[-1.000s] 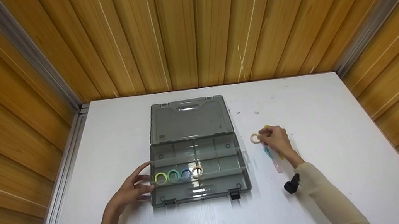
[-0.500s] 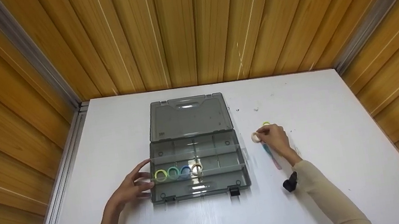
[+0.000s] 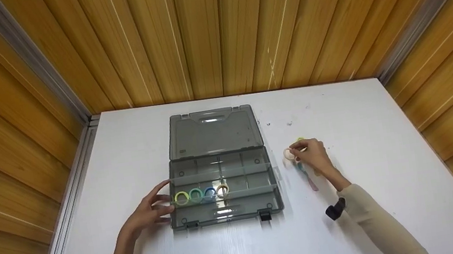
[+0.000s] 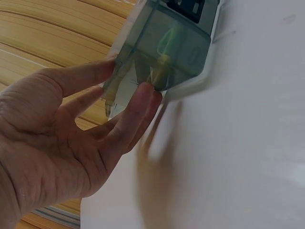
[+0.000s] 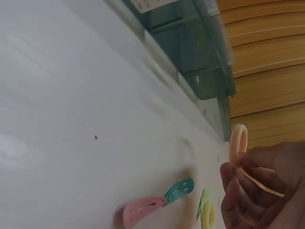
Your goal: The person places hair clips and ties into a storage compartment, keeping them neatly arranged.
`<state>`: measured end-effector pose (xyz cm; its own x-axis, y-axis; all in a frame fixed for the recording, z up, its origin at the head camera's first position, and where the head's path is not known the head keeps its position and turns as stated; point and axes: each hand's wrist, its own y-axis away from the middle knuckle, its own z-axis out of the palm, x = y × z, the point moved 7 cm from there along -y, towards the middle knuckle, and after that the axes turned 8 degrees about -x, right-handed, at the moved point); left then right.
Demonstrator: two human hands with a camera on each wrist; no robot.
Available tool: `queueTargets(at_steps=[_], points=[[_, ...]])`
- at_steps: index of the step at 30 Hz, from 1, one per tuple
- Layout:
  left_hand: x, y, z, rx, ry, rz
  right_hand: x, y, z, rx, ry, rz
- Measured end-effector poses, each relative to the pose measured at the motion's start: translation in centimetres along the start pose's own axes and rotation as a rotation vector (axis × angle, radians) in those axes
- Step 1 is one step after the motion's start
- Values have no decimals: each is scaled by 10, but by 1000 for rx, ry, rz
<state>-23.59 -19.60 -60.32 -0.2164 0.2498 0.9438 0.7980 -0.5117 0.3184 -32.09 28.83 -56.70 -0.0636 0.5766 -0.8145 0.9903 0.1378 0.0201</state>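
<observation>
A smoky see-through compartment box [image 3: 231, 210] lies with its lid [image 3: 214, 133] folded back. In its middle row stand a yellow ring [image 3: 181, 198], a green ring [image 3: 196, 196], a blue ring [image 3: 210, 194] and a tan ring [image 3: 223, 191]. My left hand [image 3: 143, 216] rests its spread fingertips against the box's left side, also seen in the left wrist view. Right of the box, my right hand [image 3: 312, 154] pinches a peach ring [image 5: 238, 144] between thumb and fingers. A thin yellowish strip [image 5: 262, 183] runs from the ring across the hand.
Under the right hand lie a teal looped piece [image 5: 179, 190] and a pink looped piece [image 5: 141, 210], end to end. Yellow and pale green loops [image 5: 208, 214] lie nearby. The white table [image 3: 365, 134] ends at wood-look walls [image 3: 204, 32].
The right hand stays over the small loops and turns the peach ring slightly in its fingers. The left hand and the box hold their places; the whole view shifts a little.
</observation>
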Motion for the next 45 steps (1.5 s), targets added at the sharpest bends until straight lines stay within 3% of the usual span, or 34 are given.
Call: queueTargets(at_steps=[11, 21, 25, 45], points=[[-1, 0, 0, 8, 5, -7, -36, 2, 19, -80, -57, -66], [-2, 0, 1, 17, 5, -7, -68, 12, 60, -230, -103, -133], [-3, 1, 1, 24, 18, -15, -76, 15, 74, -252, -97, -174], [-2, 10, 0, 6, 7, -3, -83, 27, 120, -290, -45, -172]])
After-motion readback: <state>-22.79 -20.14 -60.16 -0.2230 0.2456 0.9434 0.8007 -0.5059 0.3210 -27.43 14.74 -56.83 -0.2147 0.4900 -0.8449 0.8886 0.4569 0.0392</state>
